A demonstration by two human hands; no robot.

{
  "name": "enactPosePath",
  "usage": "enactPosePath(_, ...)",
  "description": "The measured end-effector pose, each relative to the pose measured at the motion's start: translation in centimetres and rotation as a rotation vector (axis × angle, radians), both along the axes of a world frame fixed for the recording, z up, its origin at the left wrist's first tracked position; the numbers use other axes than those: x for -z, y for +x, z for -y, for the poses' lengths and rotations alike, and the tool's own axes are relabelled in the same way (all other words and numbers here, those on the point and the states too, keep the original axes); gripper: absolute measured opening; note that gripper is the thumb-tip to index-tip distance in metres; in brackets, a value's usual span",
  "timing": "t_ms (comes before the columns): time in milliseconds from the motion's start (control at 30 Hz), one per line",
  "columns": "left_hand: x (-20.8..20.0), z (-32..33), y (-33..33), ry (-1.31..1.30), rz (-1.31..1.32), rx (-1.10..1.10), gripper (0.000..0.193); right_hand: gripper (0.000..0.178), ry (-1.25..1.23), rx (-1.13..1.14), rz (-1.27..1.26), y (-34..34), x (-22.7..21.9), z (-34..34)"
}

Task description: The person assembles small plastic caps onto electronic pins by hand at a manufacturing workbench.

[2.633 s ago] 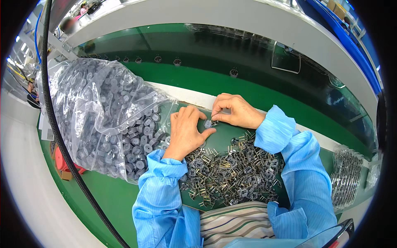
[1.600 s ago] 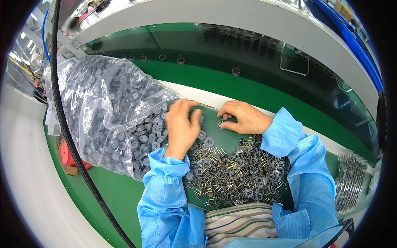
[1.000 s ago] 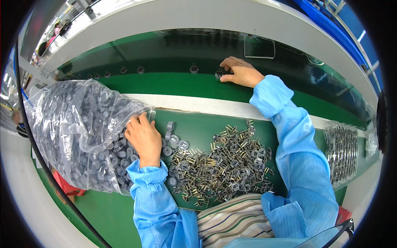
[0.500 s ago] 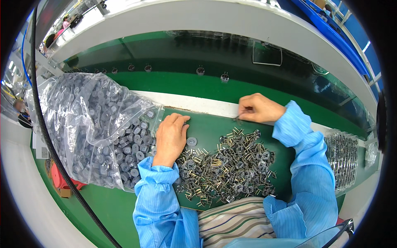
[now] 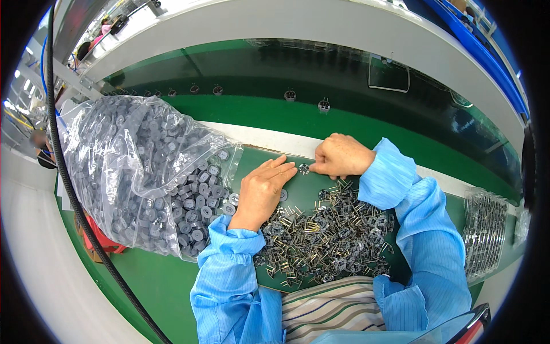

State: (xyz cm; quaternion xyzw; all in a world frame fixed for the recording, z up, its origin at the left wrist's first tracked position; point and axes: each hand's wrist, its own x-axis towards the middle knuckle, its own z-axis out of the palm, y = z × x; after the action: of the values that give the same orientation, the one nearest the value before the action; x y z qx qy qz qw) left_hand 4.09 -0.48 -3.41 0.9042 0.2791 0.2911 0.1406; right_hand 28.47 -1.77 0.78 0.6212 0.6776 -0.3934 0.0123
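Note:
A small round circuit-board part (image 5: 303, 168) is between my two hands above the green mat. My right hand (image 5: 342, 156) pinches its edge between thumb and fingers. My left hand (image 5: 264, 188) reaches toward it from the other side, fingers stretched out and their tips right beside it; whether they touch is hard to tell. Below both hands lies a heap of dark parts with metal pins (image 5: 332, 235). A round grey cap (image 5: 283, 195) rests on the mat beside my left hand, partly hidden by it. Several more grey caps (image 5: 197, 200) spill from a clear plastic bag (image 5: 120, 166) at left.
Beyond a white rail (image 5: 269, 137) runs a green conveyor belt (image 5: 252, 112) with several spaced parts, one of them a pinned assembly (image 5: 324, 105). Stacked clear trays (image 5: 484, 229) stand at right. A black cable (image 5: 80, 209) crosses the left side, near a red object (image 5: 103, 235).
My right hand has moved left with the round part, now turned so its face shows. My left hand has reached right and up to meet it. The view has shifted slightly.

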Motion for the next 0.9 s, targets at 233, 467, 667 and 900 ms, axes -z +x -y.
enactPosePath(233,0.8,-0.2,-0.3,-0.154,0.028,0.032,0.036,0.022,0.552,-0.336,-0.500,0.3,4.1,-0.6)
enactPosePath(467,-1.1,0.1,-0.2,-0.191,0.084,-0.167,0.034,0.020,0.562,-0.314,-0.321,-0.1,3.2,0.1)
enactPosePath(667,0.1,-0.7,-0.6,-0.308,0.000,-0.176,0.035,0.018,0.534,-0.316,-0.373,0.3,4.1,-0.6)
enactPosePath(900,0.6,-0.5,0.0,-0.204,0.042,-0.154,0.039,0.014,0.714,-0.067,-0.538,-1.8,5.1,-0.6)
